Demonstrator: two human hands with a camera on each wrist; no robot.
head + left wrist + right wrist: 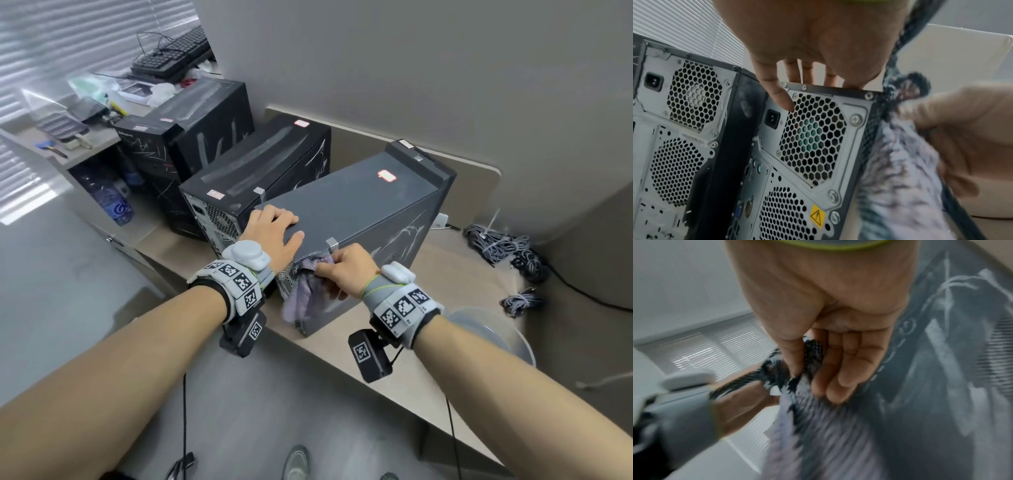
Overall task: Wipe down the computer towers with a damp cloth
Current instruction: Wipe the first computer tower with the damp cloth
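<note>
Three dusty dark computer towers stand in a row on the desk. On the nearest grey tower (356, 202) my left hand (274, 233) lies flat at the rear top corner, fingers straight; its fingers (781, 95) reach over the vented back panel (813, 138). My right hand (346, 270) grips a lilac-grey cloth (305, 291) and holds it against the upper near edge of the tower's right side panel. In the right wrist view the cloth (818, 426) is bunched between thumb and curled fingers (846, 366), beside the streaked side panel (951, 353).
The middle tower (260, 171) and the far tower (191, 137) stand to the left. Coiled cables (503, 246) lie on the desk (445, 342) at right, a pale basin (493, 329) below my right forearm. Keyboards (174, 51) and clutter sit at the back left.
</note>
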